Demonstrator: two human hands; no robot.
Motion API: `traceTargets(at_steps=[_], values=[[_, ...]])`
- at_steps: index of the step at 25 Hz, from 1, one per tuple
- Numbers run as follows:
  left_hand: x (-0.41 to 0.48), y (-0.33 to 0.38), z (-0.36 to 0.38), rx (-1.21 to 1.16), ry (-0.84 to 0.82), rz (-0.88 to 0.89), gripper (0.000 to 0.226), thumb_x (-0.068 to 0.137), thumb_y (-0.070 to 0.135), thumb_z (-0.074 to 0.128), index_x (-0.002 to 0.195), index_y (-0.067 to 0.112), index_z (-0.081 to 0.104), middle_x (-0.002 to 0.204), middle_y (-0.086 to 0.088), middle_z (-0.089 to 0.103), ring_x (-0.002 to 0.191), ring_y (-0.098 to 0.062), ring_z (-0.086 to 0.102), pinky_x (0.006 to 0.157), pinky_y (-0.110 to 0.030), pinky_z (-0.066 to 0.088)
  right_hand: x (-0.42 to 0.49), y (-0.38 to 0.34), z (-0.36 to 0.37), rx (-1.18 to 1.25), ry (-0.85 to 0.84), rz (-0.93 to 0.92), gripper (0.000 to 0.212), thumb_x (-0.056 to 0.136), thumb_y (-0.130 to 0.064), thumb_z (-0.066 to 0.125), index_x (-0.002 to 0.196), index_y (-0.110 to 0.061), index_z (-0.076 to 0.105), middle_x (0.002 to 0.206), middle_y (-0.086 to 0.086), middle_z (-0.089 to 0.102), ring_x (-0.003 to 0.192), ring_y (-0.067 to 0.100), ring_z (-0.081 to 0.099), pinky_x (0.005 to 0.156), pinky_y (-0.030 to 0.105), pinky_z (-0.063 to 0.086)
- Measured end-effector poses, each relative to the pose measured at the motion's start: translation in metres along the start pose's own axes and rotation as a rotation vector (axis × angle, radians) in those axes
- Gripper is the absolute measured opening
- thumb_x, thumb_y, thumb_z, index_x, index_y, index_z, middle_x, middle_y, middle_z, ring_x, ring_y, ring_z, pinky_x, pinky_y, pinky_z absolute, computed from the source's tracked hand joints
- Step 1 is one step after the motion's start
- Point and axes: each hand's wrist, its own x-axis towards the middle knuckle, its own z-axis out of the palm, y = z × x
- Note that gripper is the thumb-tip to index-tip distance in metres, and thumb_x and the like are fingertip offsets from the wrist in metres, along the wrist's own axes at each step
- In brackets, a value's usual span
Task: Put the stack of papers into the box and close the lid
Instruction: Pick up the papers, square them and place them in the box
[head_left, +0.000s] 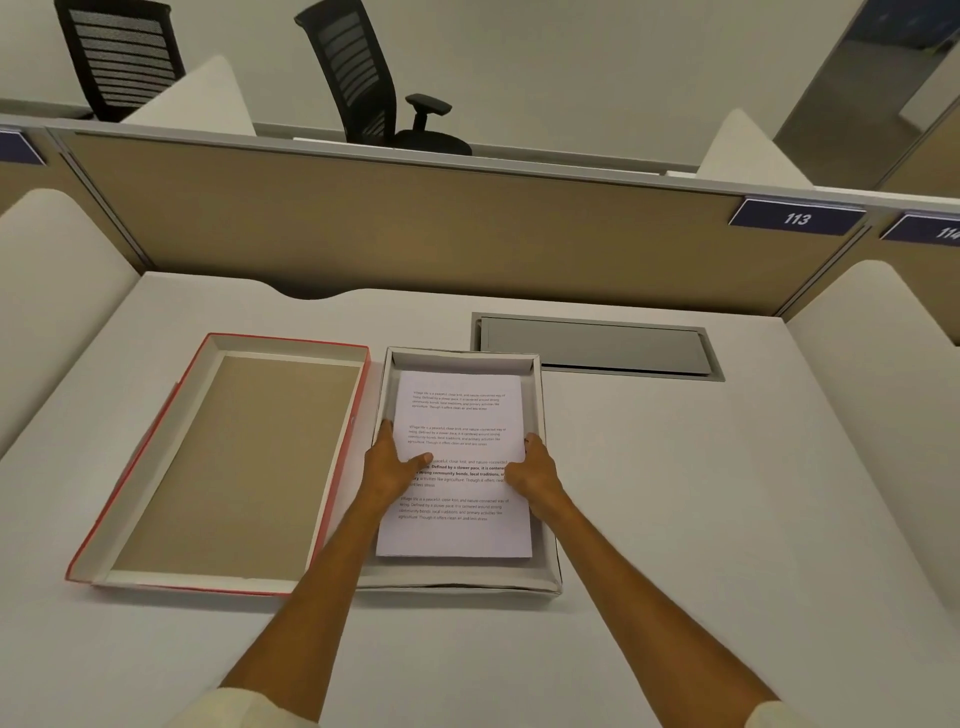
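A white stack of printed papers (457, 410) lies inside the shallow white box (545, 571) in the middle of the desk. My left hand (389, 467) grips the stack's left edge, thumb resting on the top sheet. My right hand (535, 470) holds the right edge, fingers curled around it. The red-edged lid (234, 462) lies upside down on the desk, touching the box's left side, its brown inside facing up.
A grey cable hatch (597, 345) is set in the desk behind the box. A tan partition (415, 228) with a "113" sign (797, 217) closes the back. White side dividers flank the desk. Two black chairs stand beyond the partition.
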Motion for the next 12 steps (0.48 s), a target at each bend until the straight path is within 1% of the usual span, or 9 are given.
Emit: traceTargets(at_steps=[2, 4, 5, 6, 7, 8, 9, 11, 12], values=[[-0.005, 0.011, 0.0, 0.115, -0.018, 0.059, 0.078, 0.085, 0.022, 0.072, 0.146, 0.003, 0.026, 0.15, -0.014, 0.044, 0.136, -0.035, 0.045, 0.11, -0.049, 0.041, 0.0, -0.002, -0.003, -0.065, -0.001, -0.039, 0.049, 0.09, -0.006, 0.06, 0.133, -0.008, 0.036, 0.131, 0.013, 0.053, 0.116, 0.03, 0.058, 0.094, 0.038, 0.052], [-0.019, 0.025, -0.002, 0.169, 0.042, 0.201, 0.071, 0.088, 0.023, 0.07, 0.145, 0.009, 0.031, 0.148, -0.008, 0.048, 0.134, -0.031, 0.049, 0.106, -0.043, 0.044, 0.002, -0.009, -0.007, -0.122, 0.016, -0.102, 0.046, 0.09, -0.004, 0.059, 0.131, -0.009, 0.038, 0.13, 0.013, 0.055, 0.114, 0.029, 0.059, 0.087, 0.033, 0.054], [-0.029, 0.032, -0.003, 0.136, 0.062, 0.225, 0.067, 0.088, 0.026, 0.069, 0.144, 0.011, 0.036, 0.146, -0.006, 0.051, 0.133, -0.029, 0.051, 0.103, -0.041, 0.045, 0.006, -0.015, -0.01, -0.143, 0.031, -0.146, 0.045, 0.09, -0.003, 0.059, 0.13, -0.009, 0.039, 0.129, 0.012, 0.057, 0.112, 0.028, 0.061, 0.08, 0.029, 0.054], [-0.039, 0.036, -0.005, 0.046, 0.052, 0.174, 0.066, 0.087, 0.03, 0.07, 0.143, 0.011, 0.04, 0.144, -0.005, 0.053, 0.131, -0.028, 0.053, 0.1, -0.038, 0.046, 0.01, -0.022, -0.014, -0.157, 0.046, -0.196, 0.044, 0.09, -0.002, 0.058, 0.13, -0.009, 0.041, 0.129, 0.012, 0.058, 0.11, 0.027, 0.062, 0.073, 0.023, 0.053], [-0.05, 0.038, -0.006, -0.105, -0.001, 0.054, 0.067, 0.086, 0.033, 0.071, 0.142, 0.009, 0.043, 0.142, -0.006, 0.055, 0.127, -0.027, 0.056, 0.097, -0.037, 0.049, 0.015, -0.03, -0.017, -0.168, 0.055, -0.248, 0.044, 0.091, -0.002, 0.058, 0.131, -0.009, 0.042, 0.131, 0.011, 0.058, 0.109, 0.023, 0.061, 0.07, 0.019, 0.05], [-0.06, 0.039, -0.007, -0.32, -0.095, -0.102, 0.066, 0.084, 0.033, 0.073, 0.139, 0.006, 0.048, 0.137, -0.009, 0.059, 0.121, -0.028, 0.061, 0.091, -0.034, 0.053, 0.021, -0.038, -0.021, -0.178, 0.054, -0.293, 0.043, 0.091, -0.003, 0.058, 0.131, -0.009, 0.044, 0.132, 0.01, 0.057, 0.108, 0.019, 0.059, 0.07, 0.017, 0.047], [-0.07, 0.038, -0.006, -0.544, -0.207, -0.27, 0.062, 0.083, 0.028, 0.075, 0.133, 0.001, 0.053, 0.131, -0.014, 0.063, 0.113, -0.029, 0.066, 0.085, -0.034, 0.058, 0.028, -0.046, -0.024, -0.194, 0.044, -0.33, 0.042, 0.092, -0.003, 0.058, 0.132, -0.009, 0.046, 0.134, 0.01, 0.057, 0.107, 0.016, 0.056, 0.073, 0.018, 0.046], [-0.088, 0.033, -0.003, -0.869, -0.36, -0.578, 0.049, 0.083, 0.013, 0.074, 0.124, -0.006, 0.054, 0.119, -0.027, 0.065, 0.104, -0.038, 0.069, 0.077, -0.042, 0.063, 0.045, -0.06, -0.026, -0.276, 0.006, -0.392, 0.041, 0.092, -0.005, 0.058, 0.131, -0.008, 0.048, 0.134, 0.011, 0.057, 0.112, 0.019, 0.057, 0.078, 0.02, 0.044], [-0.097, 0.029, 0.001, -0.975, -0.393, -0.688, 0.046, 0.084, 0.007, 0.072, 0.122, -0.008, 0.051, 0.122, -0.031, 0.06, 0.107, -0.044, 0.066, 0.076, -0.049, 0.062, 0.054, -0.066, -0.025, -0.339, -0.021, -0.42, 0.041, 0.092, -0.006, 0.058, 0.132, -0.008, 0.047, 0.134, 0.012, 0.057, 0.117, 0.024, 0.057, 0.08, 0.021, 0.043]])
